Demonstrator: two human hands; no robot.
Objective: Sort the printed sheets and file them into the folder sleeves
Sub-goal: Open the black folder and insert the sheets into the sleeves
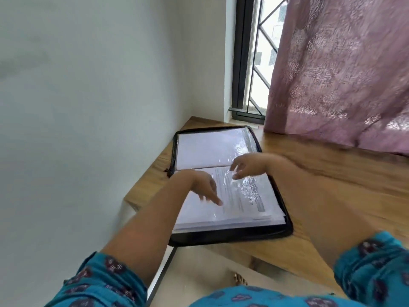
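- Zip folder (287,227) open on tabletop (332,173), long axis 11-to-5 o'clock.
- Left hand (204,187) relaxed, fingertip touching near printed sheet (243,200).
- Right hand (247,166) fingers released, hovering near the spine.

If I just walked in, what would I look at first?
Probably the open black folder lying on the wooden table in the corner by the wall, its shiny plastic sleeves filled with printed sheets. Right over it are two hands: the left hand with fingers spread above the near page, the right hand near the middle fold. Behind them a pink curtain hangs beside the window.
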